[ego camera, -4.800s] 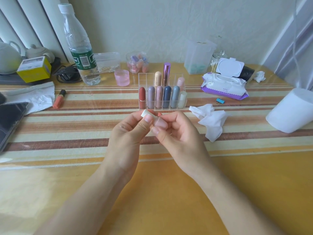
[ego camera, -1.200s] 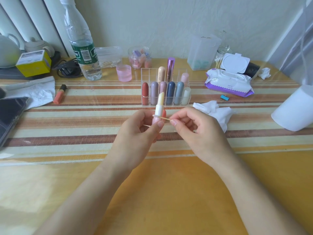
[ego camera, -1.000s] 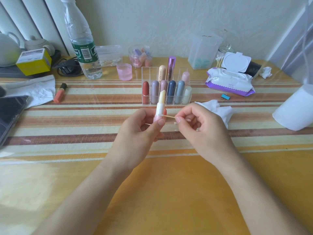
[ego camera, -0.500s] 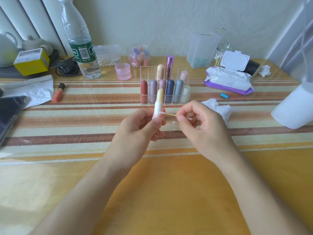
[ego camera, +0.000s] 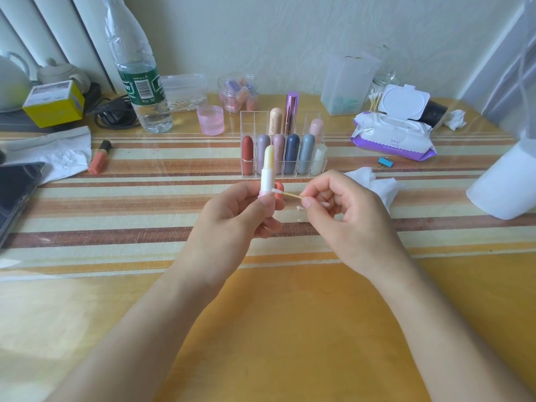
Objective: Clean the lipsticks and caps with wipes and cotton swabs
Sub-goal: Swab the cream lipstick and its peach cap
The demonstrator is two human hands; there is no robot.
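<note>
My left hand holds an uncapped lipstick upright; its stick is pale yellow, its tube white with a pink base. My right hand pinches a wooden cotton swab, whose white tip touches the rim of the tube's base. Behind stands a clear organizer with several capped lipsticks. A crumpled wipe lies to the right of my right hand. The wipes pack sits open at the back right. A jar of cotton swabs stands behind the pack.
A water bottle, a pink cup and a jar of small items stand at the back. An orange lip gloss, tissue and a tablet lie left. A paper roll is right.
Earlier both hands held the capped lipstick together. Now it is uncapped in my left hand, and my right hand works the swab tip along the tube's base.
</note>
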